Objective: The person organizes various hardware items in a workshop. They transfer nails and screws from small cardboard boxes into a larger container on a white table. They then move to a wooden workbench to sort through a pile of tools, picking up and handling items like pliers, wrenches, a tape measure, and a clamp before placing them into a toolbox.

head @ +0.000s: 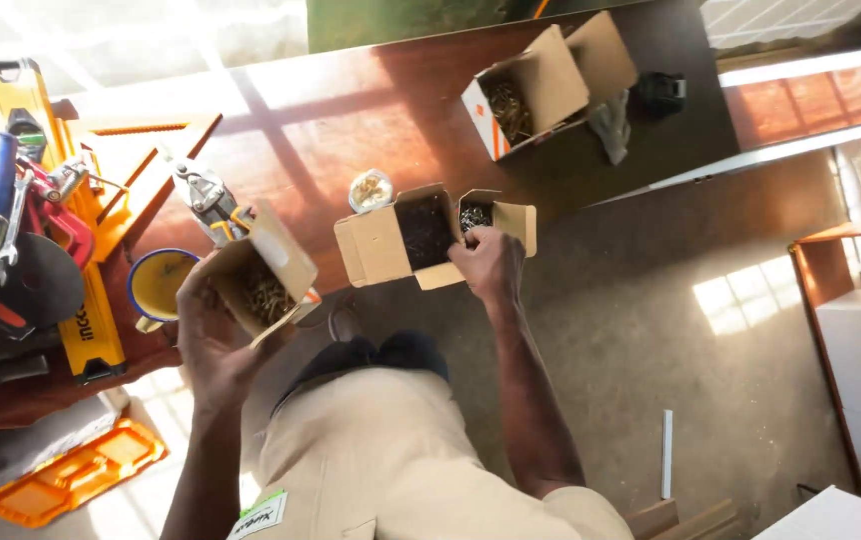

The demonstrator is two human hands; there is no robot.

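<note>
My left hand (pixel 209 345) holds a small open cardboard box (pixel 263 275) of brass-coloured screws, tilted above the edge of the brown workbench (pixel 371 110). My right hand (pixel 491 265) rests with its fingers pinched at a small open box of dark nails (pixel 481 215) at the bench's near edge. Touching that box on the left is a wider open box with dark contents (pixel 413 235). A small round tin (pixel 370 190) sits just behind these boxes.
Another open box of screws (pixel 531 90) stands farther back. A blue-rimmed yellow cup (pixel 156 282), pliers (pixel 206 200), a yellow level (pixel 81 300), wrenches and a red clamp (pixel 11 230) crowd the bench's left. An orange tray (pixel 76 475) lies on the floor.
</note>
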